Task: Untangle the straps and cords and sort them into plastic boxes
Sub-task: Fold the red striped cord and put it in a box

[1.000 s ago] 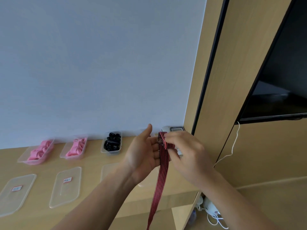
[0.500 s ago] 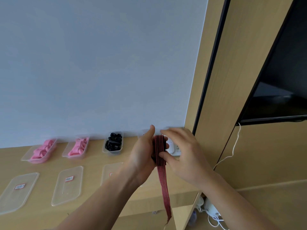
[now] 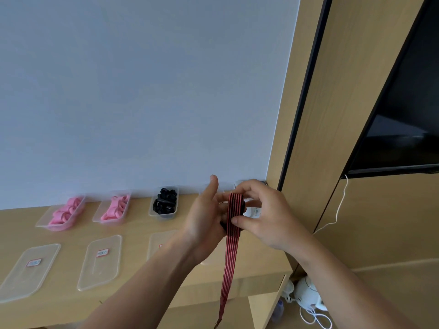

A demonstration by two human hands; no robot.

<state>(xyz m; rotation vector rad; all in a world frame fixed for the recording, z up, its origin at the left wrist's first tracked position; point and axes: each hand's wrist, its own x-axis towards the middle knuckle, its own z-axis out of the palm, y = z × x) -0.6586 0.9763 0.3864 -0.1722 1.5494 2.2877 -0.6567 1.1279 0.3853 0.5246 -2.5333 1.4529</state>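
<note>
A red and black striped strap [image 3: 230,257] is partly wound into a roll held up above the wooden table; its free end hangs down past the table's front edge. My left hand [image 3: 205,218] holds the roll from the left with the thumb pointing up. My right hand [image 3: 262,214] pinches the roll from the right, thumb on its front and fingers curled over the top. Two plastic boxes hold pink rolled straps [image 3: 65,211] [image 3: 115,207], and a third box holds black ones [image 3: 165,201].
Several clear lids with red labels [image 3: 28,269] [image 3: 101,260] lie along the wooden table's [image 3: 133,229] front. A white device sits behind my hands by the wall. A dark screen [image 3: 403,129] hangs at the right; white cables [image 3: 308,302] lie on the floor.
The strap's upper part has been wound into a thicker roll between both hands, and the hanging tail has grown shorter.
</note>
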